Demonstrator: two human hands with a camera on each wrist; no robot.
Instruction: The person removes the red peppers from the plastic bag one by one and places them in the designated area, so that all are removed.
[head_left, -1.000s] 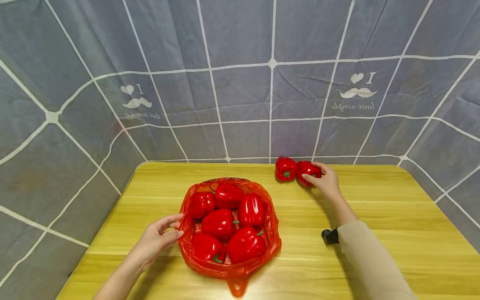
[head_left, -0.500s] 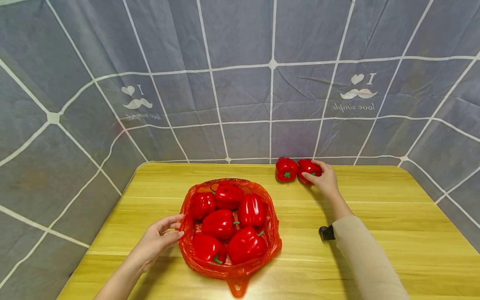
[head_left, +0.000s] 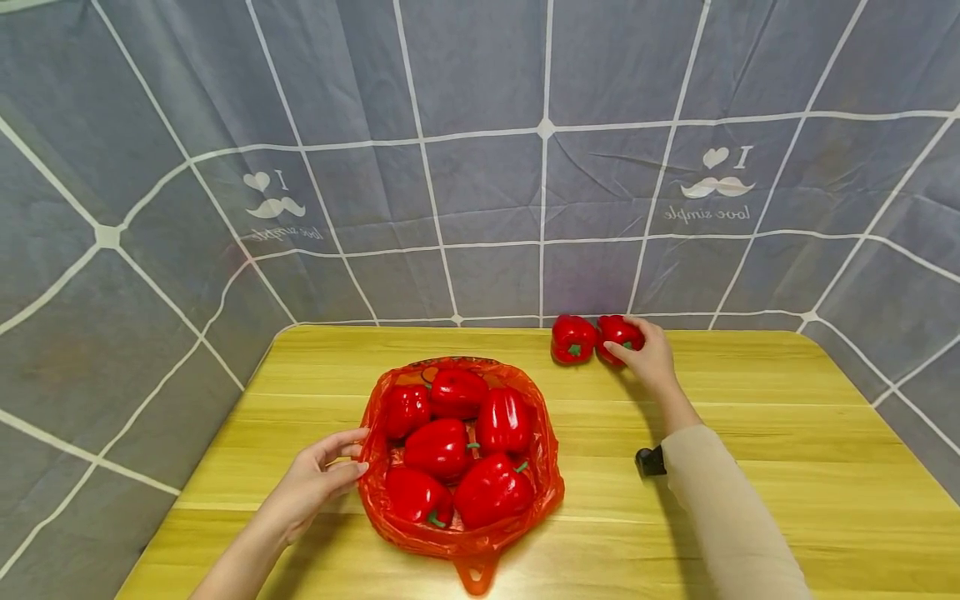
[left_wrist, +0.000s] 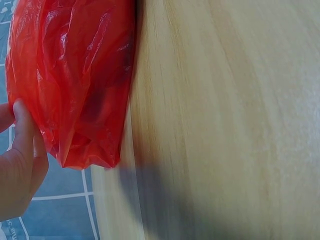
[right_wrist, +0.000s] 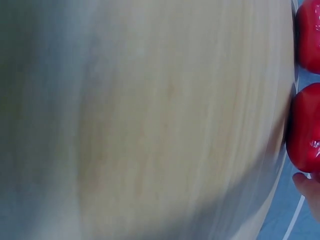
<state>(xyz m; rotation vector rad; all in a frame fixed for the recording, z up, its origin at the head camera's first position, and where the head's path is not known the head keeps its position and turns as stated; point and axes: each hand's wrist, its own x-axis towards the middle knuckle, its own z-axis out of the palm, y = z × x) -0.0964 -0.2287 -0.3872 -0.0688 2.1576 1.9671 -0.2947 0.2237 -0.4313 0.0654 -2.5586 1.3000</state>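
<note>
A red plastic bag (head_left: 551, 492) stands wide open on the table, with several red bell peppers (head_left: 491, 492) inside. My left hand (head_left: 303, 487) touches its left side with loosely bent fingers; the bag's outer wall (left_wrist: 75, 75) is against the fingertips in the left wrist view. At the table's back edge, my right hand (head_left: 652, 358) grips a red pepper (head_left: 613, 332), thumb in front and fingers at its far right side. That pepper (right_wrist: 306, 127) fills the right edge of the right wrist view, above the thumb. Left of it sits another red pepper (head_left: 572, 337).
The wooden table (head_left: 787, 467) ends at a grey curtain (head_left: 487, 192) with white lines, which also runs along both sides. A handle loop (head_left: 475, 575) of the bag lies towards the front edge. Something black (head_left: 650, 462) is at the right sleeve's cuff.
The pepper in my right hand has shifted slightly towards the back of the table. My right forearm has moved a little left. The left hand and the bag have hardly moved.
</note>
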